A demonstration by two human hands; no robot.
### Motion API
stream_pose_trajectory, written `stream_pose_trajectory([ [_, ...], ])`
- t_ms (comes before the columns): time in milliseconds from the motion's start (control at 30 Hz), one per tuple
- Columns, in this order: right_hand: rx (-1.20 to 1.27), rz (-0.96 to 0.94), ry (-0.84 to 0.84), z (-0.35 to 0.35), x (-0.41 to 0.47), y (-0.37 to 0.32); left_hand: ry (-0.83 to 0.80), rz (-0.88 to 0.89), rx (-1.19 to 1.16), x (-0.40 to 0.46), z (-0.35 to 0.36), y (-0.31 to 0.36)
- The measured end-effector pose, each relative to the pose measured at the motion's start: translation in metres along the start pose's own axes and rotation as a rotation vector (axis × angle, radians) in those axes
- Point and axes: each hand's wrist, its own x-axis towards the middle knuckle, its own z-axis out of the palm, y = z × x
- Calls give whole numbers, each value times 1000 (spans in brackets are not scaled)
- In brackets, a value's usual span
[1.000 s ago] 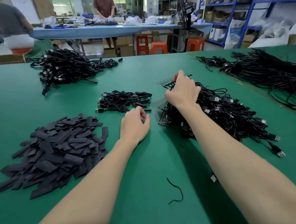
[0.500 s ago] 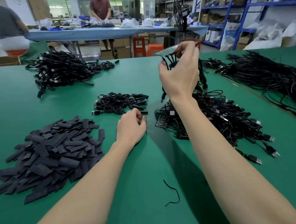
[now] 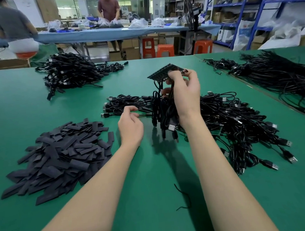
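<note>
Right hand (image 3: 186,93) is raised above the green worktop (image 3: 157,217), fingers and thumb curled round the top of a cable bunch (image 3: 163,112), just under a flat black strip (image 3: 163,71) that the cable ends seem to be joined to. Held high like this, the strip lies almost level and the black cables hang straight down from the hand, plugs dangling close above the worktop, probably so that they fall free of one another and can be taken one at a time. Left hand (image 3: 130,126) waits low, just to the left of the hanging bunch, fingers loosely curled, thumb and forefinger close together at a thin cable (image 3: 145,114) that runs toward the bunch; whether it actually pinches that cable cannot be told. Directly right of the right hand sprawls a big cable pile (image 3: 241,121), likely the stock being worked through. Just beyond the left hand lies a small cable group (image 3: 126,102), set apart. Left of the left hand, within easy reach, is a heap of flat black sleeves (image 3: 58,156), apparently the next part to be fitted.
</note>
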Motion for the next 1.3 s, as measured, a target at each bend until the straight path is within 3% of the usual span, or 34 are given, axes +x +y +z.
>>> stream_pose_trajectory([
  [200,290,344,-145,-17,4,-16,66,-172,-229,4,-4,1],
  [300,372,387,-283,-17,4,-26,57,-160,-255,4,-7,1],
  [400,414,397,-425,-15,6,-31,10,-146,-314,0,-12,10],
  [500,553,514,-544,-17,7,-23,-106,-324,-592,-2,-26,19],
  [567,616,605,-538,-18,6,-6,-259,-458,-831,-4,-41,19],
  [667,490,681,-366,-14,-2,27,-278,-498,-1073,-10,-52,14],
  [800,306,741,-216,-4,-12,49,-211,-481,-772,-19,-43,19],
  [967,288,641,-95,-3,-10,51,-173,-399,-514,-23,-37,30],
  [1067,272,631,-58,-4,-5,46,-403,-535,-521,-22,-48,40],
  [1167,267,702,-130,-7,-3,43,-652,-714,-650,-23,-66,43],
  [1233,189,746,-225,-6,-8,48,-691,-712,-625,-28,-71,41],
  [1300,68,748,-251,-3,-13,56,-602,-613,-473,-33,-68,41],
])
